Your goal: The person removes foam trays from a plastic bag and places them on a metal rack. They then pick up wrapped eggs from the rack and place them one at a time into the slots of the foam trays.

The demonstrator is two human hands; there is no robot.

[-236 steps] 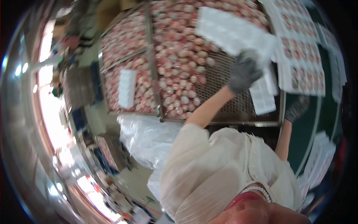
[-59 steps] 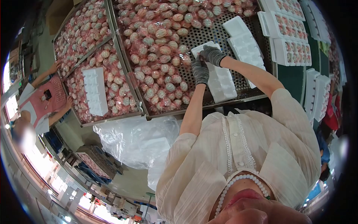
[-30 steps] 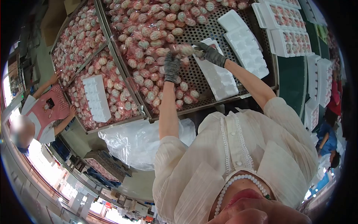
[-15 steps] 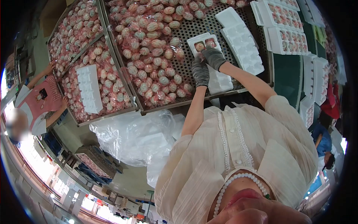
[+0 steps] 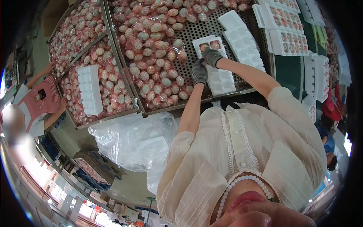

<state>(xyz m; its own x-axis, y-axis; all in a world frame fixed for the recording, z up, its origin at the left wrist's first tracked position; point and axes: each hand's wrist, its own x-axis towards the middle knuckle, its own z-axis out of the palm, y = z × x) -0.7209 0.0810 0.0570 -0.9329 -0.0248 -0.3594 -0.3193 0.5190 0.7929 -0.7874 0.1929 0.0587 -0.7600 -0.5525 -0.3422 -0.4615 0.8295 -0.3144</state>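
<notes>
Both of my hands wear dark grey gloves. My right hand [image 5: 213,58] reaches over a white moulded tray [image 5: 222,84], its fingers closed at a wrapped egg-shaped piece [image 5: 204,46] in a far compartment. Another wrapped egg-shaped piece [image 5: 215,44] sits in the compartment to its right. The tray's near compartments hold nothing. Just left of the tray is my left hand [image 5: 199,72], fingers curled and close to the right hand; whatever lies in them is hidden. Many striped egg-shaped pieces [image 5: 160,72] in clear and red wrap lie heaped left of my hands.
More white trays [image 5: 244,43] lie on the perforated metal table [image 5: 189,36] to the right. Filled trays [image 5: 289,41] stand beyond the rim. Another tray [image 5: 90,90] rests on the left heap. A co-worker in a pink apron [image 5: 39,98] stands far left. Clear plastic sheeting [image 5: 132,140] hangs below.
My hands have drawn slightly apart. The left moved a little left and down, the right slightly left over the tray's left-hand piece.
</notes>
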